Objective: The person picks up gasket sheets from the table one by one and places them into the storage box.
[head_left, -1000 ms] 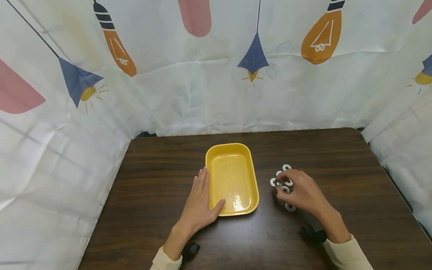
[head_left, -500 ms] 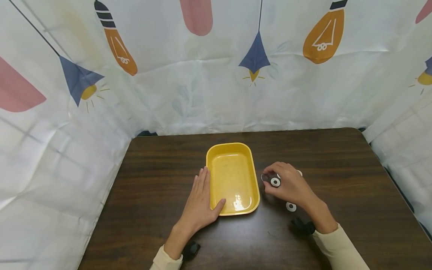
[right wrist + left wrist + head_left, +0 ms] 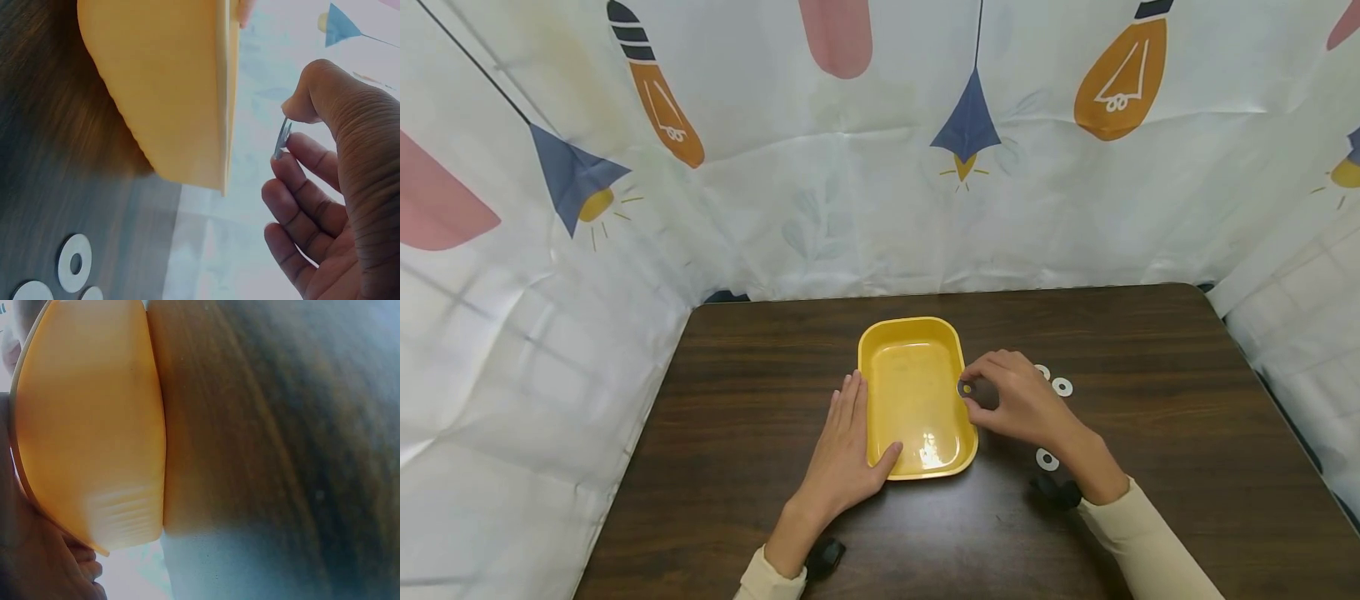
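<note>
A yellow tray [image 3: 916, 400] stands on the dark wooden table. My left hand [image 3: 844, 450] lies along its left rim with straight fingers, the thumb over the near-left corner. At the tray's right rim, my right hand [image 3: 1018, 396] pinches a metal washer [image 3: 283, 134] between thumb and fingertips. The right wrist view shows this washer nearly edge-on, and whether a second one is stacked with it I cannot tell. In the left wrist view the tray's outer wall [image 3: 94, 425] fills the left side.
Loose washers [image 3: 1068, 388] lie on the table behind the right hand, some partly hidden by it. Another washer [image 3: 1054, 463] lies nearer, by the right wrist. A printed white curtain [image 3: 880, 208] hangs beyond the table's far edge.
My right hand has moved left from the group of washers to the tray's right rim, carrying a pinched washer. The left hand and the tray have stayed in place.
</note>
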The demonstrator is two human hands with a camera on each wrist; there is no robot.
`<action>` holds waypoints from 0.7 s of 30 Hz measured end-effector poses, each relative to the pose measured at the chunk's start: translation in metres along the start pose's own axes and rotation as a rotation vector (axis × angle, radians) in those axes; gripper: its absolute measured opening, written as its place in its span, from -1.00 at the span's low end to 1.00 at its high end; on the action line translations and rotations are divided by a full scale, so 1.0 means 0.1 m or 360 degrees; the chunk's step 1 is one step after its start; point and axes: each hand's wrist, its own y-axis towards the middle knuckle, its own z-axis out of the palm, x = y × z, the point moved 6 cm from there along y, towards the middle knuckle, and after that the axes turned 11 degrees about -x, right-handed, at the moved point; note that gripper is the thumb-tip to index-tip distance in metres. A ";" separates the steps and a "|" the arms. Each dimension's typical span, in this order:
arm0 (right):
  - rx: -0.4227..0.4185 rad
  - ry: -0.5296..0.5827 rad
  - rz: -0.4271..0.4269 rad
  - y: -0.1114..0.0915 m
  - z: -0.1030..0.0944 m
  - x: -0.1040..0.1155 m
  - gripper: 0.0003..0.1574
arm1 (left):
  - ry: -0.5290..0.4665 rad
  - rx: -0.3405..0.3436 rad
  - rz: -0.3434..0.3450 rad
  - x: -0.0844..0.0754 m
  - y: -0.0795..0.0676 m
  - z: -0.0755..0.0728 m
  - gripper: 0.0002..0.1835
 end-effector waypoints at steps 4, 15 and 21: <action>0.0017 -0.0009 -0.0034 0.06 0.02 0.04 -0.67 | 0.0007 0.0004 0.0003 0.00 0.00 0.00 0.16; 0.0114 -0.0002 -0.0043 0.19 0.13 0.08 -0.72 | -0.0013 0.0067 -0.0030 0.01 0.00 0.00 0.16; 0.0125 0.0007 -0.0093 0.27 0.18 0.10 -0.75 | 0.0000 0.0023 0.0034 0.01 0.01 -0.02 0.17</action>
